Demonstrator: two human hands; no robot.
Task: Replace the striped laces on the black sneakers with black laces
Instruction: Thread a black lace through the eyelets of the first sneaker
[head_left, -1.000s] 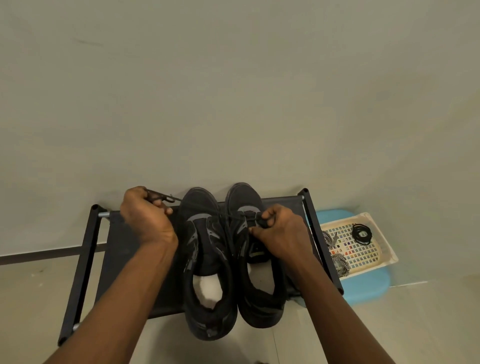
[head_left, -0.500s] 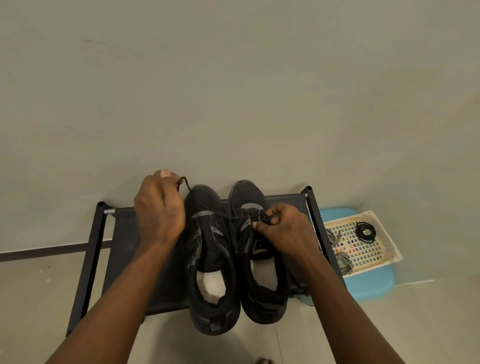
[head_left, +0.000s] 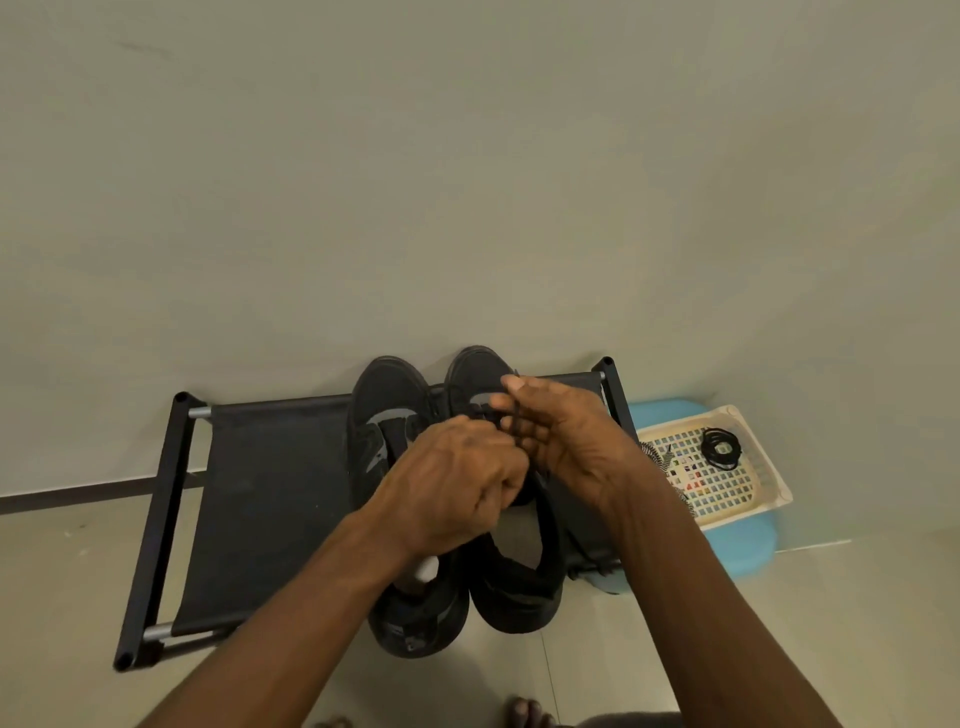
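We are threading the black lace (head_left: 513, 423) into the right-side sneaker (head_left: 478, 366), which stands beside the left-side sneaker (head_left: 387, 395) on the shoe rack (head_left: 270, 493), toes to the wall. Our right hand (head_left: 571, 452) has its grip clamped on the lace, the strand crossing its fingers. Our left hand (head_left: 457, 483) is curled close against it; whether that grip pinches the lace we cannot tell. The striped laces (head_left: 655, 457) lie in the basket (head_left: 769, 483) with a spare black coil (head_left: 719, 448), so we judge relacing is under way. Next we must pinch the tip and feed it through an eyelet
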